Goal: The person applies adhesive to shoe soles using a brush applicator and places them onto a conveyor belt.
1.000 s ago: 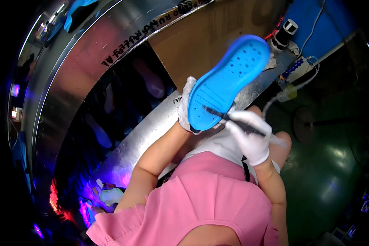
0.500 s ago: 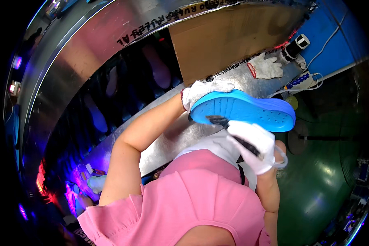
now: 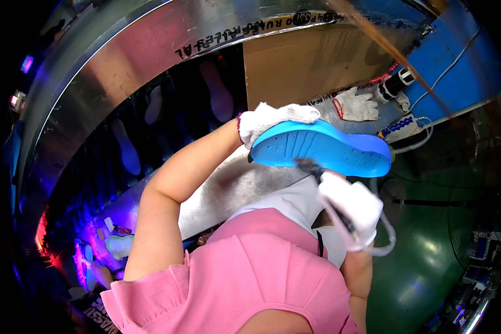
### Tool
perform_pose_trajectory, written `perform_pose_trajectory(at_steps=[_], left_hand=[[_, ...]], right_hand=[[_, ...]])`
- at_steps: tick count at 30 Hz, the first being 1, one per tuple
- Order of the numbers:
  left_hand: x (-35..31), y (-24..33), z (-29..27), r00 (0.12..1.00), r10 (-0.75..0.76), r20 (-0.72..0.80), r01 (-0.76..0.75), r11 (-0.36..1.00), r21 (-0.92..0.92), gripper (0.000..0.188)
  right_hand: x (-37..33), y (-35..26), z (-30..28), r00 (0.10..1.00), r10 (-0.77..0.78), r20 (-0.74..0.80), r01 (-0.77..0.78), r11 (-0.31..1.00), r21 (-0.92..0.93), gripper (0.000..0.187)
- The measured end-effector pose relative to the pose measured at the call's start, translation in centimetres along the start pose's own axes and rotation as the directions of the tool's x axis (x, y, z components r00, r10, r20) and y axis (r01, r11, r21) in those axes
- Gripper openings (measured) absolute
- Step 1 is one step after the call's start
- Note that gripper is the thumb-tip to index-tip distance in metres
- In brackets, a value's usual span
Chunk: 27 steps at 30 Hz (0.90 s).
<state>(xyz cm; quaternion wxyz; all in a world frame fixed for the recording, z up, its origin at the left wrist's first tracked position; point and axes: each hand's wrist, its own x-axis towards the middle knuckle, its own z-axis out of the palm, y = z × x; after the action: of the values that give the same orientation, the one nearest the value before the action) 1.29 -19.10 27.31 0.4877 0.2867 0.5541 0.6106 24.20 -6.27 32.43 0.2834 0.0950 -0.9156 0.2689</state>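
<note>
A bright blue shoe sole (image 3: 323, 149) is held up in front of me, its grooved and dotted face toward me. My left hand (image 3: 277, 119), in a white knitted glove, is closed round the sole's left end and upper edge. My right hand (image 3: 355, 209), gloved in white and smeared by motion, grips a dark-bristled brush (image 3: 308, 166). The bristles overlap the sole's lower edge; whether they touch it I cannot tell. A pale loop hangs beside my right wrist.
Beyond the sole, a spare white glove (image 3: 357, 106) and a black-and-white cylinder (image 3: 396, 83) lie on the metal bench (image 3: 206, 195). A cardboard sheet (image 3: 300, 61) stands behind. More soles (image 3: 217, 92) rest in the dark opening at left. A cable runs at right.
The brush and my right hand have shifted down and slightly right, toward the sole's lower edge. The sole and my left hand appear slightly further left in the picture.
</note>
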Motion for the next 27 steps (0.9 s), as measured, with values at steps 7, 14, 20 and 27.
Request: perform_pose_trajectory(at_steps=[7, 14, 20, 27], left_hand=[[-0.5, -0.7, -2.4, 0.967, 0.251, -0.043, -0.25, 0.968, 0.023, 0.041], [-3.1, 2.9, -3.5, 0.988, -0.143, -0.054, 0.132, 0.976, -0.171, 0.049], [-10.5, 1.5, -2.0, 0.996, 0.06, -0.063, -0.083, 0.863, -0.498, 0.067], [-20.2, 13.0, -3.5, 0.763, 0.643, -0.065, -0.483, 0.5, -0.719, 0.093]], right_hand=[[0.0, 1.5, 0.3, 0.994, -0.113, 0.003, 0.111, 0.967, -0.228, 0.035], [0.8, 0.7, -0.6, 0.99, -0.096, -0.105, 0.08, 0.986, -0.145, 0.027], [-0.3, -1.0, -0.4, 0.991, -0.118, -0.07, 0.125, 0.986, 0.113, 0.025], [-0.4, -0.8, 0.8, 0.975, -0.01, -0.22, 0.071, 0.959, 0.273, 0.032]])
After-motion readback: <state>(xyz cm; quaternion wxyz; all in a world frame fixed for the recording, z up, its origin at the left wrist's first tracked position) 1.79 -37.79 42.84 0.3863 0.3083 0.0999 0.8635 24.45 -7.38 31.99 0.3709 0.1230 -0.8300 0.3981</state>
